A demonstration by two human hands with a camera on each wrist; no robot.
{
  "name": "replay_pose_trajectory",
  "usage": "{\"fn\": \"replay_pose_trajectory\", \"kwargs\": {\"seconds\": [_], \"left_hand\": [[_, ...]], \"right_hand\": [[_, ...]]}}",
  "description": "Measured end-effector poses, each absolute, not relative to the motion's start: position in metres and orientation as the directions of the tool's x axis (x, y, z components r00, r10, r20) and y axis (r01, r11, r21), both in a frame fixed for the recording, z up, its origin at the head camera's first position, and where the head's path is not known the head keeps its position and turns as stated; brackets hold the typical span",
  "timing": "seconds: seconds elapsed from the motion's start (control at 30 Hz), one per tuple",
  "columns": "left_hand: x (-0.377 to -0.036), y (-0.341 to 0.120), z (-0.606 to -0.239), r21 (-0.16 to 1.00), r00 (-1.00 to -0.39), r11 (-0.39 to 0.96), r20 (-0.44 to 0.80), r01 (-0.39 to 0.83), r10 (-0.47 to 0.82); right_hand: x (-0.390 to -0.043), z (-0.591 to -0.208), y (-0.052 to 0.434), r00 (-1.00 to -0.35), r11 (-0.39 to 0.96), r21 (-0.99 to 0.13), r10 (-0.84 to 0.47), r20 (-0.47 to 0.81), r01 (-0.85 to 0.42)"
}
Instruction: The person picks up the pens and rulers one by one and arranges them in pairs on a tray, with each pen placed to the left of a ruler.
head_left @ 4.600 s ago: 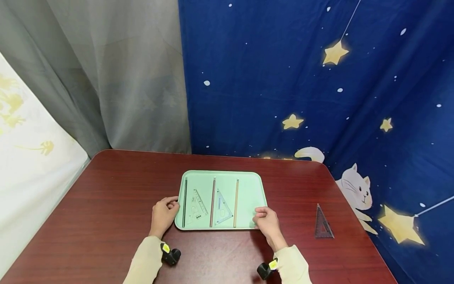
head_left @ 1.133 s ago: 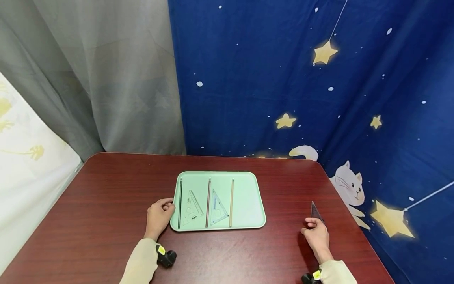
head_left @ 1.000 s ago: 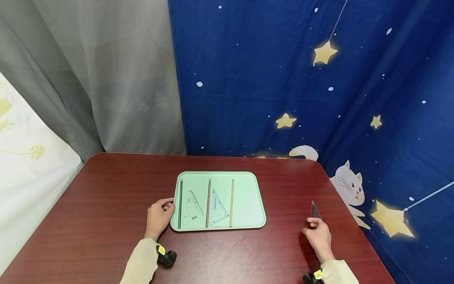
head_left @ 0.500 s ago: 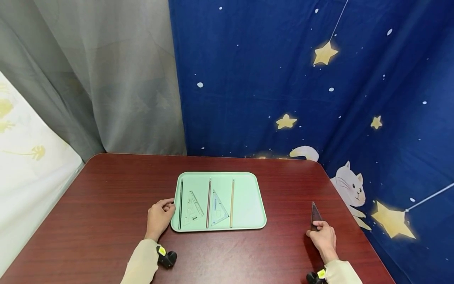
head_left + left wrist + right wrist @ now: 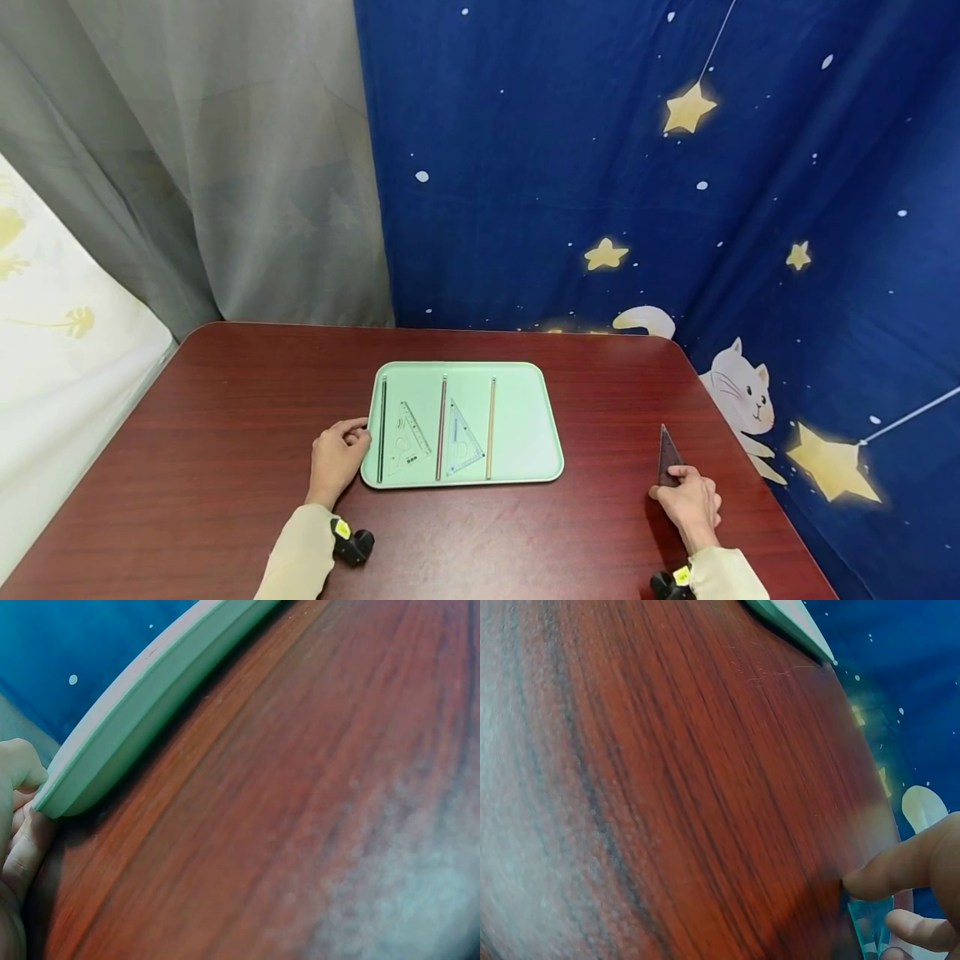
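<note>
In the head view my left hand (image 5: 336, 462) pinches the left rim of a pale green tray (image 5: 531, 433). The left wrist view shows the thumb and fingers (image 5: 30, 847) at the tray's edge (image 5: 127, 724). On the tray lie a dark pencil (image 5: 382, 429), a red pencil (image 5: 441, 433) and a yellow pencil (image 5: 491, 433), with a clear set square (image 5: 420, 427) and a blue-marked set square (image 5: 470, 442) between them. My right hand (image 5: 688, 502) holds a dark see-through set square (image 5: 667, 461) by its lower part, which the fingers hide; thumb (image 5: 892, 866) and fingertips flank it.
The tray sits mid-table on a reddish-brown wooden table (image 5: 255, 400), its right part bare. Behind the table hang a grey curtain (image 5: 285, 167) and a blue star-patterned curtain (image 5: 525, 167). The table's right edge runs close beyond the right hand.
The right hand left the tray's right side and moved right to the dark set square, then shifted slightly right and down along it. The left hand stays at the tray.
</note>
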State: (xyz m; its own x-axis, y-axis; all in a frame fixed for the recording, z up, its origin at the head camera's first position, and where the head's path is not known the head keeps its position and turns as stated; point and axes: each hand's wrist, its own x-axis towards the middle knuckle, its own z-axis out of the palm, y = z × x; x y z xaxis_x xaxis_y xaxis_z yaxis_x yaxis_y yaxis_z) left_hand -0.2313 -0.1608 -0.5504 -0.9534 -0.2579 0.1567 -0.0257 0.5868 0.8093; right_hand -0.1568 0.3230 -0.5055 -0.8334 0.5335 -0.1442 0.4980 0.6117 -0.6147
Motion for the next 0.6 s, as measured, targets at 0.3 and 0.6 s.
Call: {"fn": "replay_pose_trajectory", "kwargs": {"seconds": [0.3, 0.6], "left_hand": [[-0.2310, -0.1605, -0.5503, 0.813, -0.953, 0.582, 0.163, -0.018, -0.257], [-0.2309, -0.1608, -0.5502, 0.819, -0.955, 0.574, 0.151, -0.024, -0.255]], "right_hand": [[-0.1583, -0.5046, 0.3252, -0.833, 0.622, -0.598, 0.532, -0.152, 0.506], [-0.1593, -0.5011, 0.3275, -0.807, 0.633, -0.540, 0.568, -0.164, 0.555]]}}
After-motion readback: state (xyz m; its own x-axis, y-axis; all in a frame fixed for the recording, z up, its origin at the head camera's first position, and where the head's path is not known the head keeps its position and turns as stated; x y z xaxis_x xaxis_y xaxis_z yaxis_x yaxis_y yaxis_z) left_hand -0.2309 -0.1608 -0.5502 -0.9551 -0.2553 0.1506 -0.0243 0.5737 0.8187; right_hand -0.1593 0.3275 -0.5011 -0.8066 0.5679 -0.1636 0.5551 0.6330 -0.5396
